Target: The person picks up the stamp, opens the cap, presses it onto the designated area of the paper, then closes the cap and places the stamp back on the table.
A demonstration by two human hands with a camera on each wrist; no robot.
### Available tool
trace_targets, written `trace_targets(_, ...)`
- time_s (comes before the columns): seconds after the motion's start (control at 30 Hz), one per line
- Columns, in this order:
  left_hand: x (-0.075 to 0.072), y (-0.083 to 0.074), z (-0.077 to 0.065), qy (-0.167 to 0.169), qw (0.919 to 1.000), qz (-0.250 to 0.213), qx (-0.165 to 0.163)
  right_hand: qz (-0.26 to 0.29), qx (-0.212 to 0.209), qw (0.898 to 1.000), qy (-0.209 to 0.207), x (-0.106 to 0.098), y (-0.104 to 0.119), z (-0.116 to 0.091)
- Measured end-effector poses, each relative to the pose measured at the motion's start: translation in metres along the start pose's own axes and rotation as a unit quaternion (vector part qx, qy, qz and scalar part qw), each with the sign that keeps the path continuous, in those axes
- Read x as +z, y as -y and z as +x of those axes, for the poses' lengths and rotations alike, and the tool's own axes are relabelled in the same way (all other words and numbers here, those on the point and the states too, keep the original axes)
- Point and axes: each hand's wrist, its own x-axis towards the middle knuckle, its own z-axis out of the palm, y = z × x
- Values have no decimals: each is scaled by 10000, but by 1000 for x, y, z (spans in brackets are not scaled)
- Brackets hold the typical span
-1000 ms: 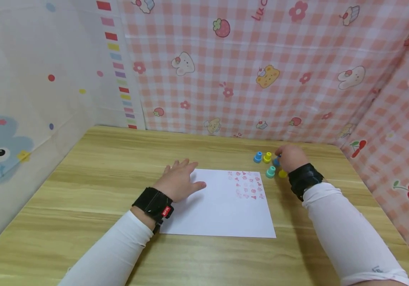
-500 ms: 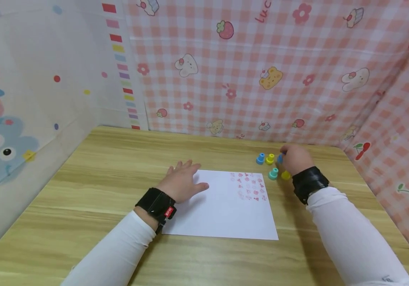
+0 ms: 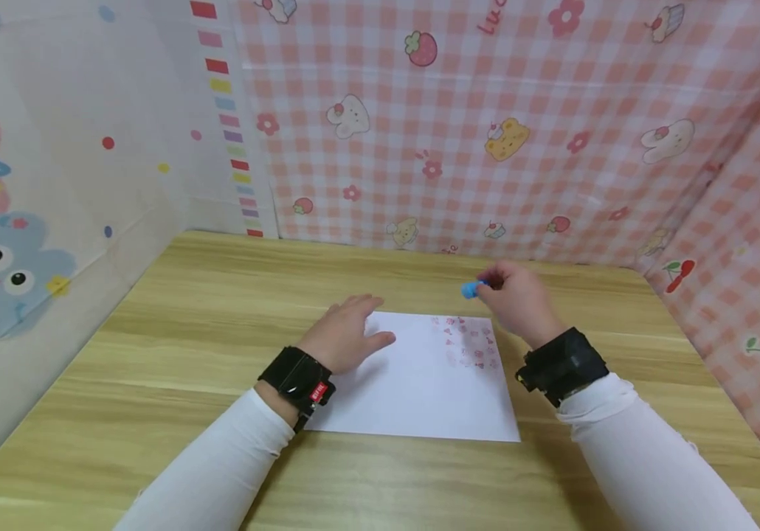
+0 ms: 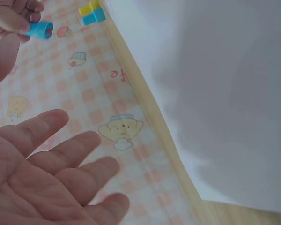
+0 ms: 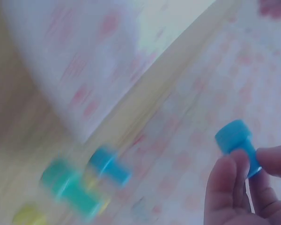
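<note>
My right hand pinches a blue stamp between thumb and fingers, raised past the paper's far right corner. In the left wrist view the stamp's face shows red at its wide end. My left hand spreads its fingers over the left side of a white sheet of paper, holding nothing. Rows of small red and pink prints fill the sheet's upper right part. A teal stamp, another blue stamp and a yellow stamp stand beside the paper, blurred in the right wrist view.
The wood-grain table runs back to a pink checked cloth. More patterned cloth hangs at the left and right sides. In the head view, the right hand hides the standing stamps.
My right hand has lifted a blue stamp from the group and carried it left, toward the paper's far right corner. The left hand has stayed about where it was over the paper.
</note>
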Motion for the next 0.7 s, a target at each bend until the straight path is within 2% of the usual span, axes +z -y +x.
trace_targets(0.13, -1, -3, -2, -131, 9985, -503, 185, 720, -164, 9962, 459, 19, 16, -13)
trace_targets(0.33, 4, -10, -2, -112, 9922, -1147, 472, 1642, -222, 9805, 1056, 39, 31, -27)
trace_targets(0.5, 10, -16, -3, -61, 9830, -1705, 677, 1923, -247, 9724, 1302, 46, 39, -35)
trace_targets(0.7, 12, -15, -5, -266, 9826, -1734, 615, 2098, -255, 9663, 1469, 52, 43, -37)
